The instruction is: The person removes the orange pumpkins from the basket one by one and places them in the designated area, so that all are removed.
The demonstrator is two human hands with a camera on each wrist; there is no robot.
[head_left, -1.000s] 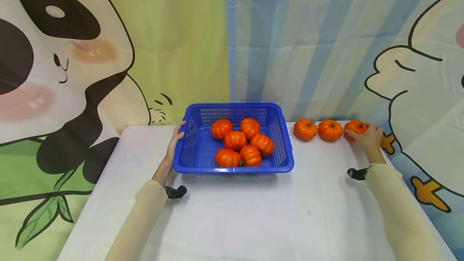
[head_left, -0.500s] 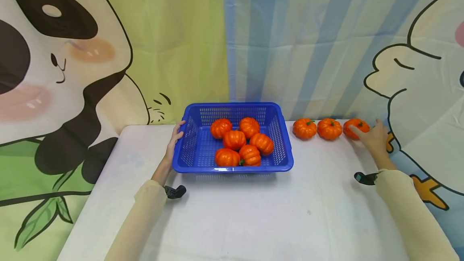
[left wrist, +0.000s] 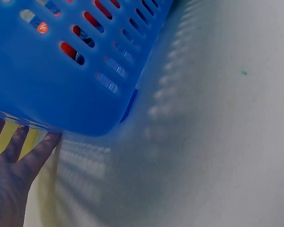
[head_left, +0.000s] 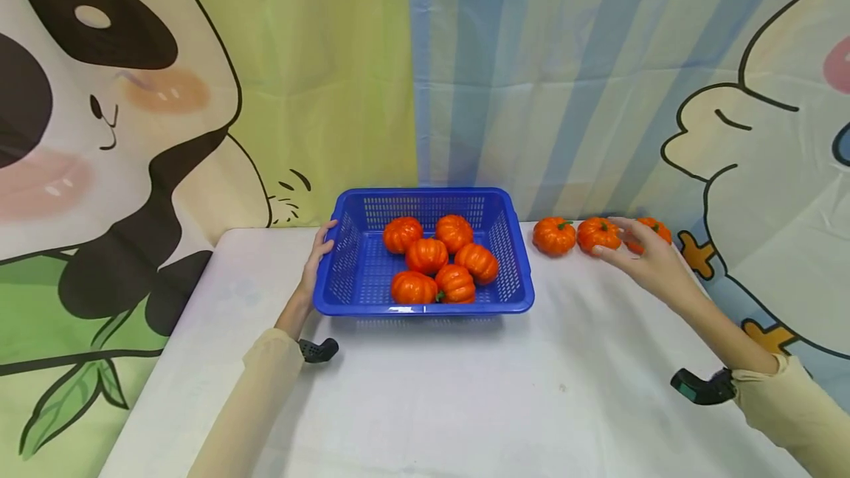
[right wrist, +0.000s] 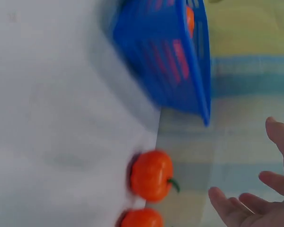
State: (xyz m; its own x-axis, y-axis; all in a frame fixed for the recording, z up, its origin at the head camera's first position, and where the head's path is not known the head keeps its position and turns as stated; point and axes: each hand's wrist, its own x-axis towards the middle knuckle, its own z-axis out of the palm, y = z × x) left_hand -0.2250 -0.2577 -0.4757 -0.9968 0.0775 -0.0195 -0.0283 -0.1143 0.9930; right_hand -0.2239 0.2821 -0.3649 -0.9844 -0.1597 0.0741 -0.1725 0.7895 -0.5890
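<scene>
A blue perforated plastic basket (head_left: 425, 310) holds several small orange pumpkins (head_left: 427, 256). My left hand (head_left: 313, 262) rests against its left side, fingers extended along the wall; the left wrist view shows fingertips (left wrist: 51, 138) at the basket. To the right, three more pumpkins stand in a row: one at the left (head_left: 553, 237), a middle one (head_left: 593, 231), and one at the right (head_left: 656, 228), partly hidden by my right hand (head_left: 651, 264). That hand hovers by the middle pumpkin with thumb and fingers spread; in the right wrist view nothing lies between them.
A white-covered table (head_left: 451, 397) carries everything. Behind it hangs a cloth backdrop (head_left: 478, 80) printed with a panda and a white bird. A black wrist device (head_left: 320, 350) sits at the left wrist, another (head_left: 702, 387) at the right.
My right hand has let go of the rightmost pumpkin, drawn back from it, and moved left to the middle one. The left hand stays at the basket, and the pumpkins keep their places.
</scene>
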